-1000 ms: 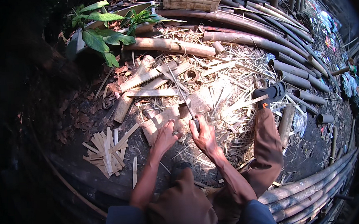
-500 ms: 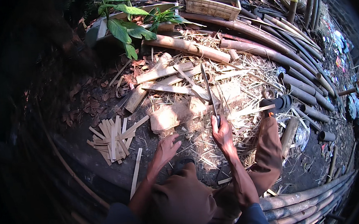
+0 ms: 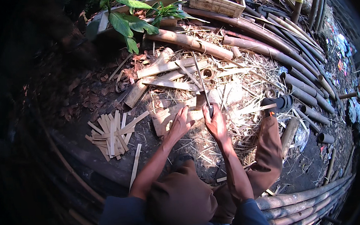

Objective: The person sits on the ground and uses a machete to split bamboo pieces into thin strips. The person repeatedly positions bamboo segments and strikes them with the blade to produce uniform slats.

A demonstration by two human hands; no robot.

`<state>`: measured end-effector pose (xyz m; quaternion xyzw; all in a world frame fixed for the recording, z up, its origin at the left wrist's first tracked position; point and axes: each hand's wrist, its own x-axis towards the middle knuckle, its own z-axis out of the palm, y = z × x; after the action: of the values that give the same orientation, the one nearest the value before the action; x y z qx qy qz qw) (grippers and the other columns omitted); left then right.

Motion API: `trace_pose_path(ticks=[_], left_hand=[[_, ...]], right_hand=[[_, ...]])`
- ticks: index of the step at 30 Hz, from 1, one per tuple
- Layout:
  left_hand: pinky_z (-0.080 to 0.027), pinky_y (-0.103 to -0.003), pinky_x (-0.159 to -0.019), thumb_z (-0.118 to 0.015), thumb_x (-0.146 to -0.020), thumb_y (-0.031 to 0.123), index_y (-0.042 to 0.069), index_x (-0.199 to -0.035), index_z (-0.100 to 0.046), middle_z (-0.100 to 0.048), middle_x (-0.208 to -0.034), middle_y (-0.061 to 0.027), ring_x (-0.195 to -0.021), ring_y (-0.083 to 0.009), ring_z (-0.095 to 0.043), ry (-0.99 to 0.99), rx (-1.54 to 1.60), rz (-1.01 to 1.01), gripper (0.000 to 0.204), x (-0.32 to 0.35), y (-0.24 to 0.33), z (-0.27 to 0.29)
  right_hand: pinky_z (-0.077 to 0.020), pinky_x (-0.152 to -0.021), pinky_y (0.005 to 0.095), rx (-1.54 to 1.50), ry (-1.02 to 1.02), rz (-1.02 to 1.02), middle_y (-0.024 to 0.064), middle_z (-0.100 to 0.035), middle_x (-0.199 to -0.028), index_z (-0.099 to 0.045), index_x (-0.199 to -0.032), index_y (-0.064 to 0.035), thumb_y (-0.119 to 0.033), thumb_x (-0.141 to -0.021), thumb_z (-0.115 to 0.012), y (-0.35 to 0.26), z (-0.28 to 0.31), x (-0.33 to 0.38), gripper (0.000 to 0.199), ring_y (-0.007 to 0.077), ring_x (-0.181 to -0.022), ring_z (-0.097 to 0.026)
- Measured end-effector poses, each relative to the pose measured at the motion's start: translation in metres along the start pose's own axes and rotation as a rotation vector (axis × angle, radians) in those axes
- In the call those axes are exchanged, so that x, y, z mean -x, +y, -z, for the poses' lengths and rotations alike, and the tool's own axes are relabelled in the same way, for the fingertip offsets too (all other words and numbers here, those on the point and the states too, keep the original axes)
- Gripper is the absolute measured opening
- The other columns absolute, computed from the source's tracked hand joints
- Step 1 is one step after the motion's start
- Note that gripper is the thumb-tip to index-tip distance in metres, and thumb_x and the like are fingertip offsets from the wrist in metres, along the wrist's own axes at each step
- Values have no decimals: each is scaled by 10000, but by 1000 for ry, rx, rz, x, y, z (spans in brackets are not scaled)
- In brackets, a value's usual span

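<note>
My right hand (image 3: 216, 122) is closed round the handle of a long knife (image 3: 203, 84), its narrow blade pointing away from me. The blade lies above a thick wooden block (image 3: 226, 94) on the ground, and I cannot tell whether it touches the wood. To the left, my left hand (image 3: 180, 123) reaches over the near side of the block, thumb and fingers apart, with nothing seen in it. Split bamboo strips (image 3: 172, 83) lie just beyond the block. A pile of thin bamboo slats (image 3: 113, 133) rests on the ground at the left.
Bamboo poles (image 3: 262, 49) lie across the back and right, with more poles (image 3: 304, 197) at lower right. A plastic crate (image 3: 216, 4) and a leafy plant (image 3: 127, 23) stand at the back. My shoe (image 3: 279, 103) is among the shavings. A single slat (image 3: 135, 167) lies near my left arm.
Both hands have moved forward. My left hand has also moved right, nearer the block, and the knife in my right hand has shifted left.
</note>
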<state>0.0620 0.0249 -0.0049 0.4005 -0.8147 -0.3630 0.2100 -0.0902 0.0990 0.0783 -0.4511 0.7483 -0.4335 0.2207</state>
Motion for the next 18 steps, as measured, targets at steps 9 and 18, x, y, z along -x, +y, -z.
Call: trace_pose_path(ticks=[9, 18], left_hand=[[-485, -425, -934, -626, -898, 207, -65, -1170, -585, -628, -1137, -263, -1056, -394, -619, -36, 28, 278, 387, 97, -36, 62], [-471, -414, -975, -647, -894, 229, -28, -1256, -553, -629, -1178, -223, -1112, -338, -613, -76, 348, 405, 454, 99, -13, 54]], right_hand=[[-417, -485, 281, -272, 77, 78, 63, -564, -628, -534, -1038, -17, -228, -997, -535, -103, 67, 19, 216, 117, -534, -543], [-416, -531, 400, 13, -56, -328, 125, -542, -590, -574, -864, -12, -323, -990, -511, 82, -30, 35, 342, 196, -553, -517]])
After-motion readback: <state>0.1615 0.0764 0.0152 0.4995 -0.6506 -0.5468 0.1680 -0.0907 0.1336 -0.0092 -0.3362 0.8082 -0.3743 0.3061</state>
